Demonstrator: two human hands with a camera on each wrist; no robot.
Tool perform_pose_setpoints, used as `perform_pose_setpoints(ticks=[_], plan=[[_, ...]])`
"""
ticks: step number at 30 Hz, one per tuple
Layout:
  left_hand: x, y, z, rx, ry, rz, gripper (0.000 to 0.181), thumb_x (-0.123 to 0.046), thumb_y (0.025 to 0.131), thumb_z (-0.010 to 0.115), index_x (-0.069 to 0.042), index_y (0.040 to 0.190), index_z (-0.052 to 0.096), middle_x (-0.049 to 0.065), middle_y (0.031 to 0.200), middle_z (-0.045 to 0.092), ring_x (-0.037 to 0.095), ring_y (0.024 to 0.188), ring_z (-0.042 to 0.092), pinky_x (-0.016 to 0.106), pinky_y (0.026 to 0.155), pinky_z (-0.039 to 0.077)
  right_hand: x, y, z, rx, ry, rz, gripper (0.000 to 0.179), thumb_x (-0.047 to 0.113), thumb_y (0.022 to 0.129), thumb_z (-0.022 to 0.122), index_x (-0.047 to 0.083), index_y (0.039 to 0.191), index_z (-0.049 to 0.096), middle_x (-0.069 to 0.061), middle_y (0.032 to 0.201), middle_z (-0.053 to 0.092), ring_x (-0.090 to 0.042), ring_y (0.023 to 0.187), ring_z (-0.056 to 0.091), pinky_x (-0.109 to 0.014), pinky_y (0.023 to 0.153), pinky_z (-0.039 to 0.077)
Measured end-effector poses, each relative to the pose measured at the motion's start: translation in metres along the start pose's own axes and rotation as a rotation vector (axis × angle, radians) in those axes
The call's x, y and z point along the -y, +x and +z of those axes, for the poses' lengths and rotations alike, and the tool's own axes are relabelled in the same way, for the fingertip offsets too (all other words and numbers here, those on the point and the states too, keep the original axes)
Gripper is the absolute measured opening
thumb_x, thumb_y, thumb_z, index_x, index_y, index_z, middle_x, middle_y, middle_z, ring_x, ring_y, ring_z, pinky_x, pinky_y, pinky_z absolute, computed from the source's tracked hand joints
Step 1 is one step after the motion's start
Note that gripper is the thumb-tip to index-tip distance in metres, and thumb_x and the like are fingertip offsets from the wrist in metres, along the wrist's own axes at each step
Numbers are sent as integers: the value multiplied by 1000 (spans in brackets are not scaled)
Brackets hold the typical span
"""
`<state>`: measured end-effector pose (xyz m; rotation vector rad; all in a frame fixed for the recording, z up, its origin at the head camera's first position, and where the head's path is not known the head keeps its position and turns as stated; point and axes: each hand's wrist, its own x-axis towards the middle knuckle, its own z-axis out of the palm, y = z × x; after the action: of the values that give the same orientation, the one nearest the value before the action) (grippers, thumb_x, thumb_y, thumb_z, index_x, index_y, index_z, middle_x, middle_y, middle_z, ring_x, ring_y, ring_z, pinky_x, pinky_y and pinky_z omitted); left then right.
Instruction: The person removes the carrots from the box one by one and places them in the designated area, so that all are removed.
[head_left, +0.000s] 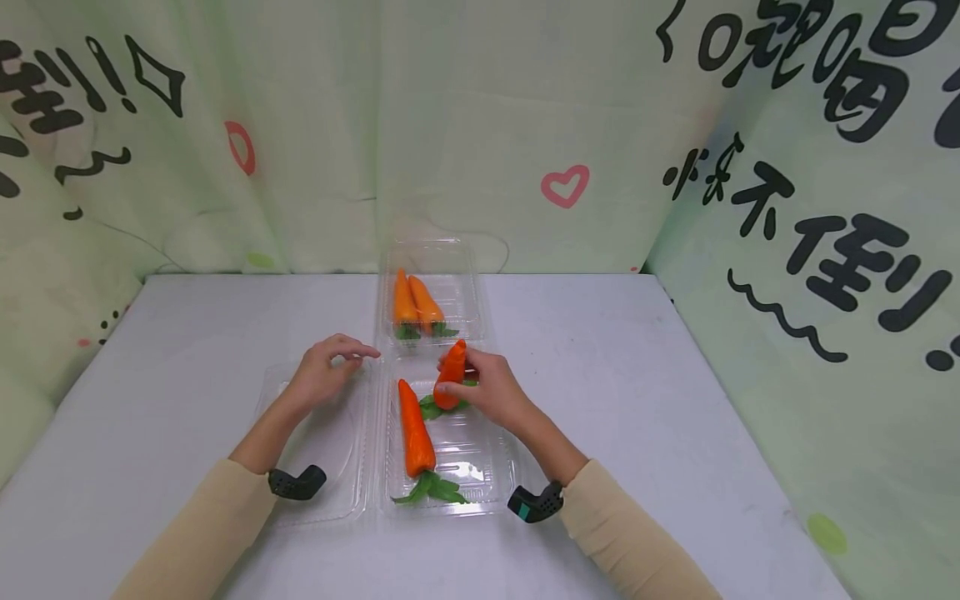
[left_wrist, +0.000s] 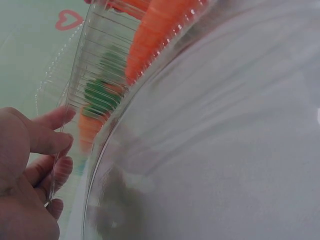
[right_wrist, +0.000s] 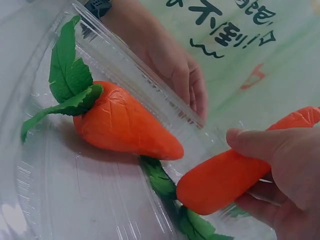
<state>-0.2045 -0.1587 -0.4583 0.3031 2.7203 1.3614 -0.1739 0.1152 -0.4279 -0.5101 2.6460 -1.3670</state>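
My right hand (head_left: 487, 387) grips an orange toy carrot (right_wrist: 215, 182) with green leaves, thumb on one side and fingers on the other. It holds the carrot, tip away from me, over the far part of a clear plastic box (head_left: 487, 492). Inside that box lies another toy carrot (head_left: 416, 429), its leaves toward me. At the box's far left, my left hand (head_left: 330, 371) pinches the thin rim; in the left wrist view the thumb is before the edge and other fingers (left_wrist: 62, 170) show through the plastic.
Behind stands a second clear box (head_left: 465, 287) with two lighter orange carrots (head_left: 416, 304). A clear lid (head_left: 322, 467) lies flat to the left of the front box, under my left forearm. The white table (head_left: 615, 375) meets a printed curtain (head_left: 465, 125) at the back and sides.
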Motion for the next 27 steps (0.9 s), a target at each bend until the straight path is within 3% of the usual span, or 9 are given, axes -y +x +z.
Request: perform_pose_setpoints(ticks=[13,20,27], plan=[[0,0,0,0,-1,12,28,-4,96,55,-17,112,72,10,115,62,28,104,53,45,91,51,4,2,1,111,-80,120,48,13,82,77,8,125,58,-7,114,67,-21,101,65,-35,91,55],[1,0,0,-1,-2,13,28,-4,96,55,-18,112,72,10,115,62,27,103,53,44,90,51,4,4,0,185,-163,106,50,10,81,77,7,127,57,-8,116,67,-21,103,63,-36,94,54],[2,1,1,-5,3,23,28,-4,96,55,-18,112,73,10,114,62,26,102,53,42,89,51,7,2,-2,196,-179,95,37,11,83,75,6,116,58,-7,106,68,-19,95,64,-34,88,56]])
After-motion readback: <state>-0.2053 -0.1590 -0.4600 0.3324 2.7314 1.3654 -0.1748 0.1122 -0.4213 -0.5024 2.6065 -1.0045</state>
